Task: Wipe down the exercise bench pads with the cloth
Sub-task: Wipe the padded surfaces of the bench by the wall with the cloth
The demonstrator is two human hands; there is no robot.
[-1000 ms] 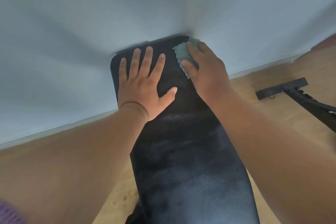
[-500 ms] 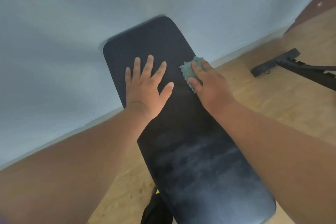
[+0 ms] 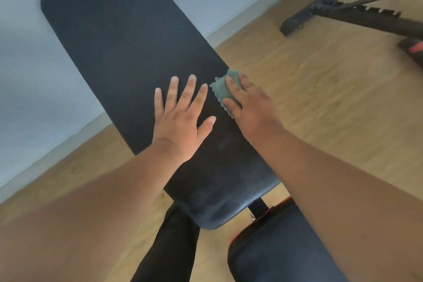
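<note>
A long black back pad (image 3: 123, 48) of the exercise bench slopes up and away toward the wall. My left hand (image 3: 180, 117) lies flat on its middle, fingers spread and straight. Beside it my right hand (image 3: 249, 105) presses a small green cloth (image 3: 220, 91) against the pad's right edge, fingers laid over the cloth. Only the cloth's left part shows past my fingers. A second black seat pad (image 3: 274, 249) with a red rim sits at the bottom right, partly under my right forearm.
A pale wall (image 3: 27, 64) rises behind the pad. Light wooden floor (image 3: 332, 103) spreads to the right. A black metal frame with a foot bar (image 3: 309, 14) lies on the floor at upper right. The bench's black leg (image 3: 169, 249) shows below the pad.
Both hands have slid down the back pad from its top end to its middle, the cloth moving with the right hand along the right edge. The seat pad has come into view.
</note>
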